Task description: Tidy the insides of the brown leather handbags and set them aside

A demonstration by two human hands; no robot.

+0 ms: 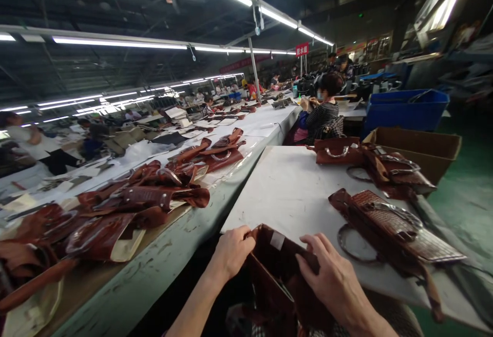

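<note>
A dark brown leather handbag (269, 275) stands in front of me at the near edge of the white table, its mouth facing up. Inside, a small white label (277, 240) shows on the dark lining. My left hand (233, 249) pinches the bag's left rim between thumb and fingers. On the opposite side, my right hand (327, 273) grips the right wall, thumb toward the opening and fingers bent over the edge. The bag's lower part is in shadow, partly hidden behind my right forearm.
On the white tabletop (285, 183) to the right lie a crocodile-patterned bag (385, 219) and more brown bags (339, 149). A long bench at left carries a heap of brown bags (146, 193). Beyond are a cardboard box (419, 147), a blue bin (404, 111) and a seated person (327, 113).
</note>
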